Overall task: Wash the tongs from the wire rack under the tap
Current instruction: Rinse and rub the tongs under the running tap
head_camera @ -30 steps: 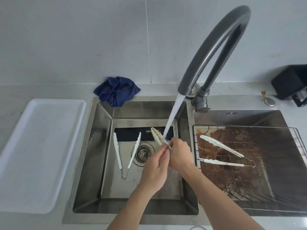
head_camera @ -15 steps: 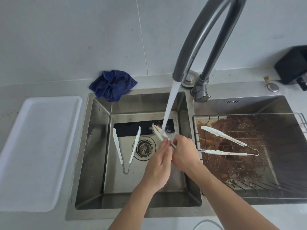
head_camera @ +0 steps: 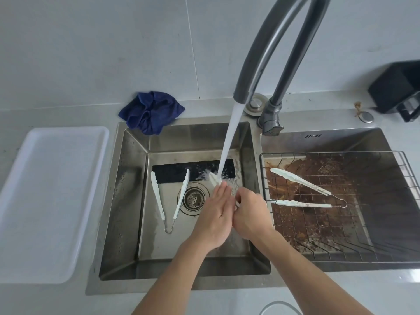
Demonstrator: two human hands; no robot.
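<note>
Both hands hold one pair of white tongs (head_camera: 214, 178) over the left sink basin (head_camera: 127, 201). My left hand (head_camera: 214, 215) wraps the tongs' arms, and my right hand (head_camera: 248, 214) grips the handle end. Only the tips stick out past my fingers, right under the running water from the grey tap (head_camera: 256, 64). Spray splashes around the tips. A second pair of tongs (head_camera: 169, 198) lies spread on the basin floor beside the drain (head_camera: 193, 198). A third, soiled pair (head_camera: 302, 189) lies on the wire rack (head_camera: 404, 169) over the right basin.
A white plastic tray (head_camera: 50, 201) sits on the counter left of the sink. A crumpled blue cloth (head_camera: 151, 111) lies behind the left basin. A black box (head_camera: 397, 89) stands at the back right. Brown grime coats the right basin under the rack.
My hands have dropped lower into the basin with the tongs, my left hand slid up along them, and the water now hits the tips with more splash. The view has shifted downward.
</note>
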